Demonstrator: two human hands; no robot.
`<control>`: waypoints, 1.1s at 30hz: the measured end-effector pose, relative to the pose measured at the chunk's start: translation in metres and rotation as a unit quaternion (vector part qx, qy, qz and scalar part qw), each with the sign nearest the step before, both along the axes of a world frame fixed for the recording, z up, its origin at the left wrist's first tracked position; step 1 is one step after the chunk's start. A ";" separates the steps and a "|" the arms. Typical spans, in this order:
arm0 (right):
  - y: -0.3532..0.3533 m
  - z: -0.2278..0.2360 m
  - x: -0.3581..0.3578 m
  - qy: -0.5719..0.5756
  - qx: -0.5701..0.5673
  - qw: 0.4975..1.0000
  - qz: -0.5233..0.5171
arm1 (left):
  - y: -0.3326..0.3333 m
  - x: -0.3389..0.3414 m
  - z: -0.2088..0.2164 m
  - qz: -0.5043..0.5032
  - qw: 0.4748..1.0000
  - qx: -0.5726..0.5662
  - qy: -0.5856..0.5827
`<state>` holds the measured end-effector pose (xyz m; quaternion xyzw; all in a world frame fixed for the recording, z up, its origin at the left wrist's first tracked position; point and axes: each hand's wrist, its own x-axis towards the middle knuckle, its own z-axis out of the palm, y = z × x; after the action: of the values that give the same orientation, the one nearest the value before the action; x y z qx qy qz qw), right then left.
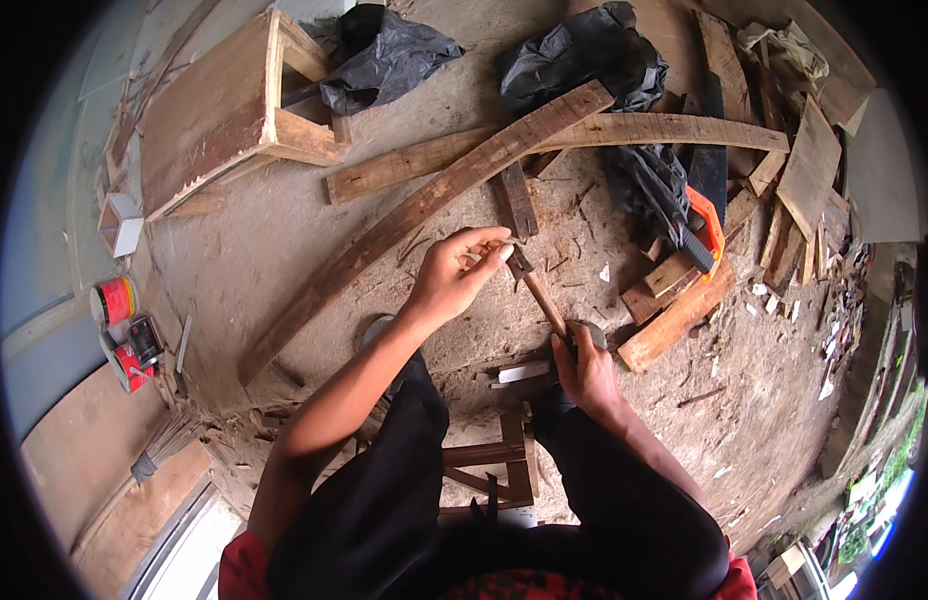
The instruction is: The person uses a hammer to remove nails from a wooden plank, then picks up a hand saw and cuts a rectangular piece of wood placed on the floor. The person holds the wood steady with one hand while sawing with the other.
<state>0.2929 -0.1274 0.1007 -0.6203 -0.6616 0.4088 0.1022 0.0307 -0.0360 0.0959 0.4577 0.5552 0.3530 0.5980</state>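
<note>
My right hand (587, 374) is wrapped round the wooden handle of a hammer (540, 297). The hammer's dark head points up and left, close to my left fingertips. In front of me, my left hand (452, 272) pinches thumb and forefinger together beside that head. Whatever the pinch holds is too small to make out. Just beyond both hands, a short dark wood block (517, 200) lies on the floor. A long brown plank (434, 192) crosses over another long plank (674, 128) there.
An open wooden box frame (214, 115) stands at the far left. Black plastic bags (584, 60) lie at the back. An orange-handled saw (708, 225) rests by scrap boards (684, 312) on the right. Red cans (115, 300) and a stick broom (169, 440) are on the left.
</note>
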 end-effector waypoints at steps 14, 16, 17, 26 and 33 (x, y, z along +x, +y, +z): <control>0.000 -0.001 0.003 0.013 -0.046 0.998 -0.035 | -0.029 0.020 -0.025 0.087 0.992 -0.027 -0.084; -0.001 0.000 0.002 0.018 -0.081 0.995 -0.051 | -0.028 0.024 -0.026 0.057 0.996 0.056 -0.029; -0.002 -0.001 0.002 0.025 -0.088 0.994 -0.053 | -0.026 0.025 -0.022 0.044 0.996 0.081 0.004; -0.010 -0.015 0.008 0.076 -0.081 0.993 -0.031 | -0.012 0.035 -0.029 -0.056 0.944 0.297 0.131; 0.020 -0.006 -0.005 0.080 -0.063 0.985 -0.137 | 0.003 0.040 -0.043 0.247 0.919 -0.168 -0.258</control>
<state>0.2884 -0.1073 0.0942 -0.6758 -0.5328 0.4798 0.1708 0.0703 -0.0333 0.0526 0.0921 0.5280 0.4971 0.6823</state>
